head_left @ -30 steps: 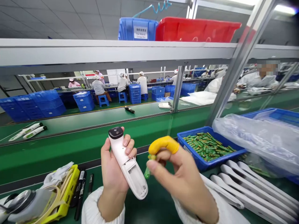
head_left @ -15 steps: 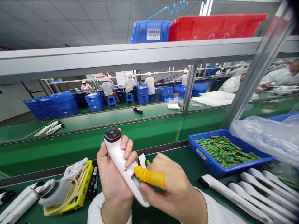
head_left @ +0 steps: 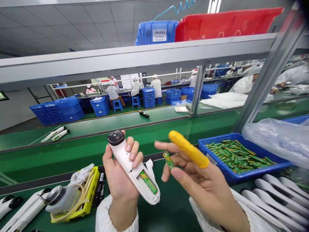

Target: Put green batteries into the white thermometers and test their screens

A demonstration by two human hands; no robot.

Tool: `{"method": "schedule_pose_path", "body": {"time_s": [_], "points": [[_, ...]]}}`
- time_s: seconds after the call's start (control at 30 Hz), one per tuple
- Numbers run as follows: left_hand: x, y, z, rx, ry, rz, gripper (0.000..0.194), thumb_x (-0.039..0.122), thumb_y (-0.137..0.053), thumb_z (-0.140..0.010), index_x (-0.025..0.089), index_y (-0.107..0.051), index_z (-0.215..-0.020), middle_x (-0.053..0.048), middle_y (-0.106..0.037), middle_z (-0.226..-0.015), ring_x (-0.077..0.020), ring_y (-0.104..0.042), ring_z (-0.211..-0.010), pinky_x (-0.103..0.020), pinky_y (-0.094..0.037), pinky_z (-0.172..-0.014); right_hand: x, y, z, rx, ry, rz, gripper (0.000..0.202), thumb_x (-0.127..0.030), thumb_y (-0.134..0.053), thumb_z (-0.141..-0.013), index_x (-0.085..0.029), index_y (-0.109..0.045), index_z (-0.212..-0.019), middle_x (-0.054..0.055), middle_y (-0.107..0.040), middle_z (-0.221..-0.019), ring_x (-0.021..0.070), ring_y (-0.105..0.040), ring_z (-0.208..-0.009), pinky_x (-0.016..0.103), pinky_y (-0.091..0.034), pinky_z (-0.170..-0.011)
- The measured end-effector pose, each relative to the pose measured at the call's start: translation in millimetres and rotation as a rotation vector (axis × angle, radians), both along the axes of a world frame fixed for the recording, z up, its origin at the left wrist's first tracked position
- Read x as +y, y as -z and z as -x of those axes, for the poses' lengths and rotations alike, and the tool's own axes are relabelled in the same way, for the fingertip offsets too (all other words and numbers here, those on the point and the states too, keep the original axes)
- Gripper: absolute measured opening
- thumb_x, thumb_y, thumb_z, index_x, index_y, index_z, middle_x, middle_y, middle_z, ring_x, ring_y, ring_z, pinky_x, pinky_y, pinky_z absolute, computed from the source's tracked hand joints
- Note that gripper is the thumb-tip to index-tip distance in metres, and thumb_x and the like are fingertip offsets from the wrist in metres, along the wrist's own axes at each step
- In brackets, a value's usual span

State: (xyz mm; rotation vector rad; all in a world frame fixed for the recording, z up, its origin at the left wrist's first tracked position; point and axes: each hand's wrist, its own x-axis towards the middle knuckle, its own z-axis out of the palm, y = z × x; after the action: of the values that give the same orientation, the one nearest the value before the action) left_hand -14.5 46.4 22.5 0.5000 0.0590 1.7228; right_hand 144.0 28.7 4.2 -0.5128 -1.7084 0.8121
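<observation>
My left hand (head_left: 125, 180) is closed around a white infrared thermometer (head_left: 122, 151) with a black sensor head, its back facing me and tilted. Its battery compartment (head_left: 155, 180) lies uncovered, with one green battery (head_left: 149, 183) inside. A small white plastic part (head_left: 150, 165) shows just behind the thermometer; whether my left hand touches it I cannot tell. To the right and apart from the thermometer, my right hand (head_left: 200, 180) pinches another green battery (head_left: 168, 160) between thumb and a finger. A yellow finger cot (head_left: 187, 148) covers one of its outstretched fingers.
A blue tray (head_left: 210, 141) of green batteries stands at right, beside a plastic bag (head_left: 272, 138). Several white thermometer bodies (head_left: 267, 203) lie in front. At left are a yellow basket (head_left: 95, 183), a bottle (head_left: 58, 199) and black markers (head_left: 100, 188). A conveyor (head_left: 116, 125) runs behind.
My right hand has drawn away from the compartment to the right and raised its yellow-covered finger. The battery in the compartment and the one in my fingers now show clearly. My left hand keeps its hold.
</observation>
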Motion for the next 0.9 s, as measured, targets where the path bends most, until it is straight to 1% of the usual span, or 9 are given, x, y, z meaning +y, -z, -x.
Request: {"method": "schedule_pose_path", "body": {"time_s": [0.07, 0.13, 0.2, 0.3, 0.47, 0.57, 0.63, 0.8, 0.9], "points": [[0, -0.8, -1, 0.004, 0.007, 0.034, 0.039, 0.037, -0.023, -0.096, 0.015, -0.055, -0.098, 0.003, -0.037, -0.067, -0.0053, -0.035, -0.046, -0.012, -0.039, -0.038, 0, 0.9, 1, 0.011, -0.024, 0.034, 0.037, -0.017, -0.053, -0.093, -0.033, -0.056, -0.126, 0.004, -0.07, -0.109, 0.0174, -0.07, -0.084, 0.032, -0.06, -0.077], [0, -1.4, -2, 0.008, 0.003, 0.073, 0.042, 0.039, -0.02, -0.096, 0.017, -0.056, -0.098, 0.004, -0.036, -0.066, -0.0054, -0.033, -0.045, -0.012, -0.036, -0.037, 0, 3.9, 3, 0.02, 0.048, 0.03, 0.03, -0.017, -0.059, -0.09, -0.033, -0.063, -0.115, 0.001, -0.073, -0.098, 0.0179, -0.07, -0.09, 0.032, -0.058, -0.084], [0, -1.3, -4, 0.019, -0.018, 0.076, 0.042, 0.039, -0.02, -0.096, 0.017, -0.056, -0.098, 0.003, -0.035, -0.066, -0.0055, -0.033, -0.045, -0.012, -0.036, -0.037, -1, 7.3, 6, 0.022, 0.161, 0.0, 0.025, -0.019, -0.064, -0.086, -0.031, -0.066, -0.107, 0.001, -0.074, -0.095, 0.0183, -0.07, -0.09, 0.032, -0.058, -0.084], [1, -0.1, -4, 0.043, -0.051, 0.032, 0.036, 0.037, -0.028, -0.094, 0.015, -0.056, -0.097, 0.003, -0.037, -0.067, -0.0055, -0.036, -0.046, -0.012, -0.038, -0.037, -4, 8.9, 13, -0.036, 0.189, -0.047, 0.018, -0.02, -0.067, -0.084, -0.026, -0.067, -0.101, 0.004, -0.073, -0.097, 0.0197, -0.069, -0.09, 0.031, -0.059, -0.08], [1, 0.3, 0, 0.035, -0.119, -0.002, 0.028, 0.037, -0.038, -0.092, 0.015, -0.056, -0.097, 0.003, -0.038, -0.065, -0.006, -0.039, -0.047, -0.012, -0.04, -0.038, -6, 3.7, 21, -0.24, 0.201, -0.414, 0.016, -0.013, -0.07, -0.08, -0.02, -0.063, -0.093, 0.006, -0.071, -0.104, 0.0216, -0.063, -0.105, 0.034, -0.05, -0.095], [1, -0.8, 4, 0.036, -0.127, -0.05, 0.033, 0.037, -0.033, -0.094, 0.014, -0.057, -0.096, 0.003, -0.04, -0.064, -0.0059, -0.041, -0.047, -0.012, -0.041, -0.04, -4, 1.9, 21, -0.29, 0.16, -0.46, 0.013, -0.022, -0.069, -0.083, -0.019, -0.061, -0.092, 0.009, -0.067, -0.108, 0.0219, -0.06, -0.107, 0.034, -0.048, -0.096], [0, -1.3, 5, 0.065, -0.087, -0.099, 0.033, 0.037, -0.035, -0.093, 0.014, -0.058, -0.094, 0.003, -0.04, -0.063, -0.0054, -0.04, -0.046, -0.012, -0.041, -0.039, -2, 3.3, 21, -0.313, 0.083, -0.345, 0.015, -0.027, -0.07, -0.081, -0.019, -0.06, -0.086, 0.009, -0.063, -0.11, 0.0207, -0.059, -0.102, 0.032, -0.049, -0.091], [0, 0.5, 0, 0.144, 0.084, -0.171, 0.029, 0.039, -0.048, -0.088, 0.013, -0.06, -0.093, 0.004, -0.043, -0.06, -0.0037, -0.034, -0.042, -0.01, -0.04, -0.038, -1, 17.4, 31, -0.235, -0.216, 0.391, 0.034, -0.036, -0.077, -0.072, -0.019, -0.05, -0.081, -0.002, -0.053, -0.075, 0.0112, -0.051, -0.064, 0.022, -0.045, -0.055], [4, 5.0, -9, 0.227, 0.07, -0.092, 0.034, 0.042, -0.04, -0.093, 0.015, -0.06, -0.097, 0.002, -0.047, -0.062, -0.0054, -0.041, -0.044, -0.013, -0.043, -0.041, 1, 24.0, 37, -0.156, -0.194, 0.513, 0.028, -0.03, -0.072, -0.073, -0.019, -0.048, -0.081, -0.003, -0.05, -0.071, 0.0102, -0.047, -0.061, 0.022, -0.04, -0.054]]}}
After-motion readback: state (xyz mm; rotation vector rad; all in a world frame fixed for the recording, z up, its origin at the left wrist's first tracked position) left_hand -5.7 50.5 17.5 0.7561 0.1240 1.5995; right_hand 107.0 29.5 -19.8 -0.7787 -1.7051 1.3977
